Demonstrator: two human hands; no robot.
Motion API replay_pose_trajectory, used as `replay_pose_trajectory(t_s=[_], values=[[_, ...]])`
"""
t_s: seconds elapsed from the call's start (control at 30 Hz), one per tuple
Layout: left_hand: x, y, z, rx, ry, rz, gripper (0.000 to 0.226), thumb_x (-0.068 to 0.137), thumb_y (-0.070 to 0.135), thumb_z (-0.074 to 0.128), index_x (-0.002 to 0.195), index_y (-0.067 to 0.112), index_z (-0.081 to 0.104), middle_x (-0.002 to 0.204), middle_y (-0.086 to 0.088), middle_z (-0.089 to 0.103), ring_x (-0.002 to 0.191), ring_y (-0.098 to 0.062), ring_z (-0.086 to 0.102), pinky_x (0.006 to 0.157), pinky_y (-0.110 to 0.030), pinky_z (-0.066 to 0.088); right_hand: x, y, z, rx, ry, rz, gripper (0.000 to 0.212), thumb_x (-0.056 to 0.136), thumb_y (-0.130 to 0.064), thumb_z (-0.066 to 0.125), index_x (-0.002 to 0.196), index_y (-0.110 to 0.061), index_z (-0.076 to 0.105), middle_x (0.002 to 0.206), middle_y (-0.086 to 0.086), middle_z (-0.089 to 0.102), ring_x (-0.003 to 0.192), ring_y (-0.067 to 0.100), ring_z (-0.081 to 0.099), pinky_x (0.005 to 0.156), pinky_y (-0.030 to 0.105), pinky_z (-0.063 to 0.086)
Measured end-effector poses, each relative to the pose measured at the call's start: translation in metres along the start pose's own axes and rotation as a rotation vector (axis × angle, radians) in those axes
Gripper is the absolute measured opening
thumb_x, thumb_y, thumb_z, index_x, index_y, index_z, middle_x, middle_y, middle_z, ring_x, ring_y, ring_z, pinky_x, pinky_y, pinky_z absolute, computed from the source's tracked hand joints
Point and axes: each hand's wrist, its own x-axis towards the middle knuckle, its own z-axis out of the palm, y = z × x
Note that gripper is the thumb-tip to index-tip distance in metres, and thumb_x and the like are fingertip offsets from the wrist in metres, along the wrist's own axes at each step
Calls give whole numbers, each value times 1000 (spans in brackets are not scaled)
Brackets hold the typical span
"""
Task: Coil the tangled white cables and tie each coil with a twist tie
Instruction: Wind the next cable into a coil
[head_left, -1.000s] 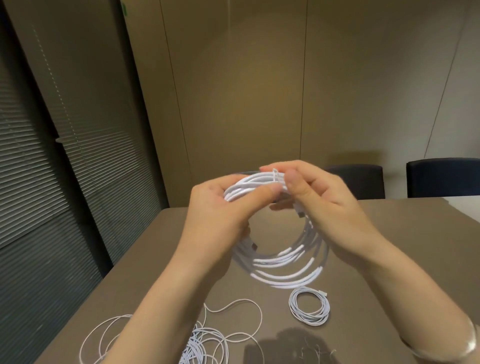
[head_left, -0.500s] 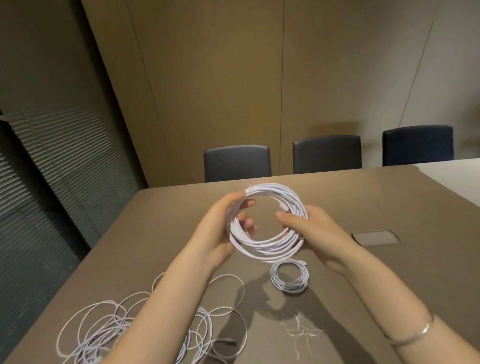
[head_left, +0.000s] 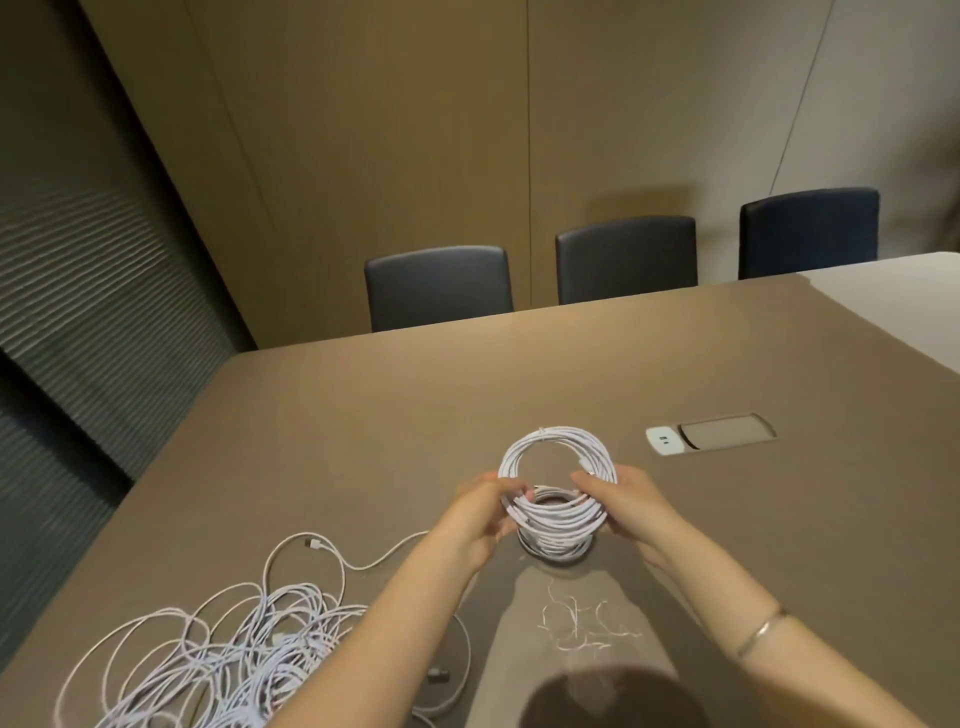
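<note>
**Operator:** State the position of the work item.

**Inspector:** The coiled white cable (head_left: 558, 483) is at centre frame, held above the tabletop (head_left: 779, 519) between both hands. The ring stands tilted, with its open face toward the camera and its far arc raised. A tie is visible at the top of the ring. Directly beneath its lower arc lies a smaller coil (head_left: 556, 552), flat on the tabletop and partly hidden.

**Operator:** State of the fingers.

**Inspector:** The left hand (head_left: 480, 512) grasps the left side of the ring, fingers curled round the strands. The right hand (head_left: 626, 501) grasps the right side in the same manner. Neither hand is released.

**Operator:** Which relation governs the coming move?

**Inspector:** The held ring sits straight above the smaller coil, with both hands equally near. Judged from this, the likely step is to set the ring down; lowering it vertically would stack it on the smaller coil. A shift toward upper frame would be needed to lay it apart.

**Operator:** Remaining material?

**Inspector:** The tangled cables (head_left: 223, 654) lie at lower left, nearer the left hand. The loose twist ties (head_left: 582, 621) lie at lower centre, just below the hands. Much of the task appears outstanding.
</note>
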Motion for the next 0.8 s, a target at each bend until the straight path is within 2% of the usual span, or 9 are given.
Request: replay_pose_trajectory(t_s=[0.07,0.17,0.23,0.3,0.33,0.47,0.63,0.73,0.8], values=[[23,-14,2,26,42,-41,18,91,-7,55,83,9,57,58,-2,64,51,-10,63,50,-20,54,16,18,-1,-33,46,21,6,90,-12,63,90,-7,64,64,6,60,39,4,53,38,13,37],[58,-34,0,62,76,-97,20,89,-8,57,81,10,60,63,-2,64,47,-9,62,50,-20,54,44,47,-2,-91,94,66,6,88,-10,64,91,-5,67,66,7,62,47,10,55,41,17,40],[74,-44,-2,80,94,-118,20,88,-10,55,83,9,61,69,-6,64,47,-11,62,49,-20,53,59,66,-2,-142,124,89,5,85,-10,65,86,-6,69,66,7,64,56,16,59,49,25,46],[90,-52,-4,98,116,-131,19,88,-11,54,91,5,63,75,-9,63,54,-15,62,50,-21,53,78,84,0,-198,137,111,7,81,-13,68,80,-7,70,70,9,69,66,23,66,63,40,53],[98,-55,-4,107,128,-135,20,87,-11,54,96,4,63,76,-10,63,57,-17,61,50,-21,53,88,93,0,-224,143,130,8,79,-15,70,80,-6,70,75,12,71,74,28,69,69,43,54],[123,-65,-6,94,170,-151,26,86,-14,52,102,1,64,76,-13,61,58,-21,57,46,-21,51,111,108,5,-333,209,221,35,76,-28,74,100,-6,64,93,12,68,90,28,66,70,30,48],[149,-75,-2,111,243,-187,22,85,-16,49,92,0,63,72,-16,57,58,-23,53,48,-25,49,129,117,8,-435,204,171,23,80,-24,74,96,-9,69,89,9,69,88,25,65,73,28,46],[162,-81,-2,103,274,-202,24,82,-18,46,85,-2,63,76,-19,56,59,-25,52,55,-29,45,142,126,9,-450,202,162,26,82,-20,72,104,-7,68,102,13,70,99,30,64,84,33,49],[167,-85,-2,91,274,-190,26,79,-19,44,77,0,62,79,-20,54,61,-24,50,56,-28,41,146,129,11,-495,218,167,32,84,-23,71,110,-5,67,108,17,68,103,31,62,86,33,47]])
